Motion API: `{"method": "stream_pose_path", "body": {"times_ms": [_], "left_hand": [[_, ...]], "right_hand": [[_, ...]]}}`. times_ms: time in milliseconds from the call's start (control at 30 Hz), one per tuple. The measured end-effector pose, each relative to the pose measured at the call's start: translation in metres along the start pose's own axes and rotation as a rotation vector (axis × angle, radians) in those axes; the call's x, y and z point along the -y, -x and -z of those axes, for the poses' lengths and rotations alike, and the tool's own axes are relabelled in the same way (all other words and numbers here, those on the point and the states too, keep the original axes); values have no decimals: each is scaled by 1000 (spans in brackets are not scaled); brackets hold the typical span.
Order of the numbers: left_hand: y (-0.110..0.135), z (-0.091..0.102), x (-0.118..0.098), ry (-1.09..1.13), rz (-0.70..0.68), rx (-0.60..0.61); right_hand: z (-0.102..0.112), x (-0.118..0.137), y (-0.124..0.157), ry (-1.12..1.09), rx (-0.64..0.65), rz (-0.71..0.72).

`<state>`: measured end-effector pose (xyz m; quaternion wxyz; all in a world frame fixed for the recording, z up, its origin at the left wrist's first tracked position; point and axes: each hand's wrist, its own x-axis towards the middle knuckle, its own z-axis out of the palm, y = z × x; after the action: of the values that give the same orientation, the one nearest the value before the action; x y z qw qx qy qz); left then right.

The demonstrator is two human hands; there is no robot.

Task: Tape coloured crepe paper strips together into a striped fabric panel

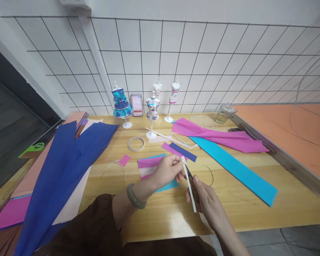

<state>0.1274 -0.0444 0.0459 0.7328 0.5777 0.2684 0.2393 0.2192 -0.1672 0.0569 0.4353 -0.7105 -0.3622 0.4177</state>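
My left hand [167,171], a green bangle on its wrist, pinches the upper end of a narrow white strip [190,185] with a dark face. My right hand [202,199] is closed around the strip's lower part, just above the wooden table [242,209]. Under my left hand lie small pink, white and turquoise paper pieces [149,164]. Beside them rest a dark blue strip [182,152] and a pink strip [168,148].
Large dark blue paper [66,167] covers the left side over pink sheets. A long turquoise strip [237,170] and magenta paper [218,137] lie right. A tape roll [136,143], several small dress mannequins [122,105] and a glass jar [224,113] stand further back.
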Motion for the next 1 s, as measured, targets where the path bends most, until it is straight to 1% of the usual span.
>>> {"method": "stream_pose_path", "body": {"times_ms": [100,200,267,333,433,533,600,633,700,767,833,933,1000], "left_hand": [[-2,4,-2,1,-32,-42],[-5,10,-6,-14,-54,-71],[-6,14,-10,-30,-44,-94],[-6,17,-14,-45,-24,-119],[-6,20,-21,-67,9,-146],[-5,21,-26,-81,31,-149],[-3,20,-27,-88,37,-130],[-3,19,-27,-94,39,-117],[-2,17,-25,-102,43,-90],[-1,15,-22,-99,39,-65],[-1,13,-20,-82,30,-44],[-2,13,-17,-61,36,-32],[-2,12,-17,-38,61,-14]], "right_hand": [[2,0,1,-48,68,-53],[5,-2,1,-97,151,-64],[8,-4,2,-111,198,-60],[12,-8,5,-102,211,-67],[23,-20,9,-127,188,-107],[35,-31,10,-286,164,-123],[40,-33,7,-341,87,-90],[41,-32,5,-325,26,-58],[39,-27,0,-225,-98,15],[34,-22,-5,-116,-152,87],[27,-18,-8,-73,-123,132],[21,-21,-12,-88,-54,156],[21,-25,-13,-93,-60,150]]}}
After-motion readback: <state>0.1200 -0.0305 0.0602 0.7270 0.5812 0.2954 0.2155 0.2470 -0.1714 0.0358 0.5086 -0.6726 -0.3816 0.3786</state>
